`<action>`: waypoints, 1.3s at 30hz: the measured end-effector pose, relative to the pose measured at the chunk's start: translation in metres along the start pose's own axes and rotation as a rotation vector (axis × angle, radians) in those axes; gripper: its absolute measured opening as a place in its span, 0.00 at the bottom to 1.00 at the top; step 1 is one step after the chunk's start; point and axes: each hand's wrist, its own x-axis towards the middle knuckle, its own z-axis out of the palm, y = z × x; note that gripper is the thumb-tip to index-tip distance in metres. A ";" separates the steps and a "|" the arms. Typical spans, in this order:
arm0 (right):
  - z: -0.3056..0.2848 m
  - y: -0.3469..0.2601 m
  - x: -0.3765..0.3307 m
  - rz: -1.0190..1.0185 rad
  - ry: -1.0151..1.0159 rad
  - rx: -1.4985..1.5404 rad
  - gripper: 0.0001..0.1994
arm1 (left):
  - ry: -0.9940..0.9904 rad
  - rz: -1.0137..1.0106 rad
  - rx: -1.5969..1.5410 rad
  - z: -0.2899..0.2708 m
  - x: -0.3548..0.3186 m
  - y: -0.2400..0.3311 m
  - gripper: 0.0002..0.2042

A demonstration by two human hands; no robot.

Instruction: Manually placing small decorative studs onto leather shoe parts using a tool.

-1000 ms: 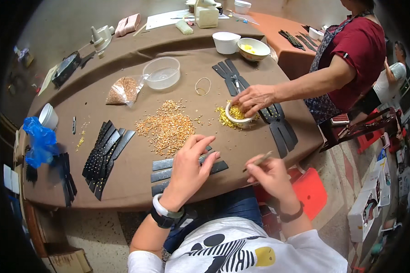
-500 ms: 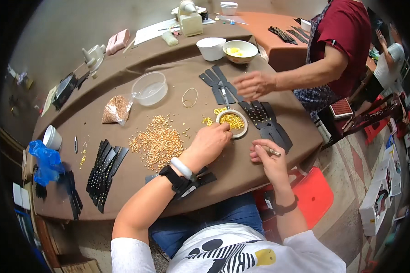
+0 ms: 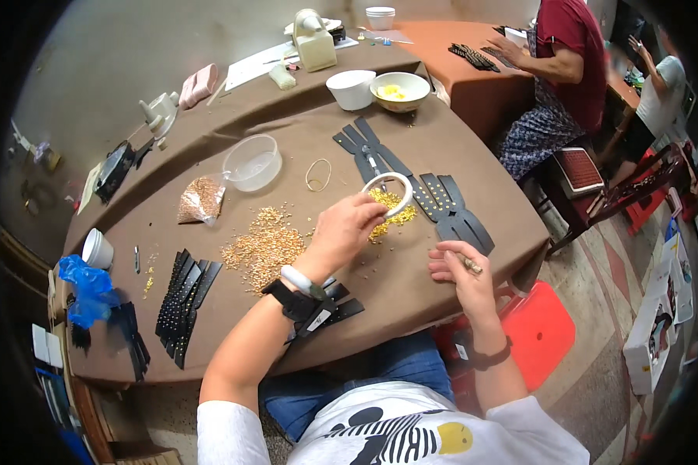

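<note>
My left hand (image 3: 347, 231) grips the rim of a small white bowl (image 3: 393, 186) and holds it tipped on its side. Gold studs (image 3: 392, 211) spill out of it onto the brown table (image 3: 411, 279). My right hand (image 3: 459, 267) rests near the table's front edge, fingers pinched on a small thin tool (image 3: 471, 265). A larger pile of gold studs (image 3: 265, 244) lies left of my left hand. Black studded straps (image 3: 450, 208) lie just beyond the tipped bowl, and a few black strips (image 3: 340, 308) sit under my left wrist.
A clear plastic tub (image 3: 252, 161), a bag of studs (image 3: 200, 198) and a rubber band (image 3: 318, 174) lie farther back. More black straps (image 3: 184, 298) sit at the left. Two bowls (image 3: 399, 89) stand at the far edge. A person in red (image 3: 570, 54) stands at the far right; red stool (image 3: 539, 329) below.
My left hand reached forward from the black strips to the white bowl and tipped it, spilling studs. The other person's hand left the bowl and they moved away to the far right.
</note>
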 end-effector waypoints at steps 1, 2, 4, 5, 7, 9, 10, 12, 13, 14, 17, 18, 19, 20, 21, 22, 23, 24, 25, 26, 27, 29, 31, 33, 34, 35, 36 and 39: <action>0.001 -0.003 0.000 0.007 -0.001 0.011 0.11 | 0.053 -0.030 -0.097 -0.009 0.001 -0.004 0.09; 0.001 -0.003 -0.001 -0.001 -0.015 0.015 0.11 | 0.108 -0.058 -0.194 -0.018 0.001 -0.006 0.09; 0.003 -0.004 -0.002 0.010 -0.014 0.015 0.11 | 0.097 -0.144 -0.289 -0.035 -0.005 -0.007 0.10; 0.007 -0.009 -0.004 0.010 -0.013 0.019 0.10 | 0.124 -0.281 -0.654 -0.042 -0.008 -0.008 0.10; 0.009 -0.008 -0.004 -0.014 -0.046 0.021 0.09 | 0.159 -0.411 -1.041 -0.060 -0.017 -0.011 0.11; 0.017 -0.014 -0.005 -0.018 -0.069 0.038 0.08 | 0.158 -0.468 -1.314 -0.080 -0.030 -0.008 0.12; 0.021 -0.018 -0.007 -0.018 -0.081 0.039 0.08 | 0.138 -0.519 -1.603 -0.086 -0.038 -0.005 0.12; 0.028 -0.023 -0.007 0.013 -0.121 0.039 0.09 | 0.170 -0.492 -1.643 -0.088 -0.053 0.001 0.13; 0.032 -0.024 -0.006 0.017 -0.131 0.035 0.09 | 0.189 -0.516 -1.667 -0.089 -0.058 0.005 0.12; 0.037 -0.025 -0.006 0.019 -0.135 0.034 0.09 | 0.207 -0.540 -1.693 -0.090 -0.064 0.008 0.12; 0.057 -0.026 0.000 0.017 -0.172 0.045 0.11 | 0.266 -0.565 -1.658 -0.074 -0.077 -0.001 0.11; 0.063 -0.022 0.006 -0.047 -0.187 -0.070 0.11 | 0.292 -0.582 -1.622 -0.067 -0.079 -0.006 0.11; 0.070 -0.021 0.008 -0.102 -0.208 -0.188 0.12 | 0.300 -0.562 -1.529 -0.062 -0.081 -0.010 0.10; 0.077 -0.027 0.009 -0.097 -0.207 -0.194 0.12 | 0.301 -0.566 -1.537 -0.057 -0.080 -0.012 0.10; 0.085 -0.035 0.009 -0.234 -0.246 -0.450 0.14 | 0.279 -0.618 -1.449 -0.053 -0.080 -0.013 0.10; 0.093 -0.039 0.013 -0.370 -0.279 -0.705 0.16 | 0.250 -0.666 -1.359 -0.047 -0.078 -0.015 0.10; 0.103 -0.039 0.017 -0.364 -0.268 -0.710 0.16 | 0.205 -0.650 -1.346 -0.043 -0.078 -0.014 0.12; 0.114 -0.036 0.023 -0.549 -0.300 -0.656 0.19 | 0.194 -0.648 -1.353 -0.040 -0.077 -0.013 0.12; 0.124 -0.031 0.029 -0.730 -0.334 -0.599 0.21 | 0.175 -0.649 -1.340 -0.038 -0.077 -0.010 0.12; 0.131 -0.027 0.031 -0.722 -0.326 -0.605 0.21 | 0.155 -0.650 -1.328 -0.035 -0.076 -0.005 0.13; 0.138 -0.023 0.034 -0.732 -0.393 -0.626 0.23 | 0.189 -0.617 -1.330 -0.034 -0.075 0.003 0.14; 0.141 -0.018 0.042 -0.748 -0.435 -0.623 0.24 | 0.171 -0.636 -1.378 -0.035 -0.074 0.003 0.14; 0.136 -0.018 0.049 -0.692 -0.389 -0.624 0.24 | 0.148 -0.613 -1.541 -0.034 -0.077 0.000 0.14; 0.126 -0.028 0.050 -0.354 -0.404 -0.546 0.23 | 0.149 -0.636 -1.561 -0.034 -0.079 -0.003 0.14; 0.123 -0.026 0.052 -0.359 -0.407 -0.549 0.23 | 0.151 -0.653 -1.577 -0.035 -0.079 -0.002 0.14; 0.119 -0.020 0.053 -0.464 -0.392 -0.625 0.23 | 0.155 -0.648 -1.577 -0.034 -0.080 -0.001 0.14; 0.116 -0.016 0.053 -0.570 -0.376 -0.700 0.22 | 0.168 -0.681 -1.561 -0.031 -0.081 0.000 0.13; 0.109 -0.020 0.048 -0.514 -0.398 -0.745 0.20 | 0.223 -0.709 -1.543 -0.022 -0.085 -0.008 0.12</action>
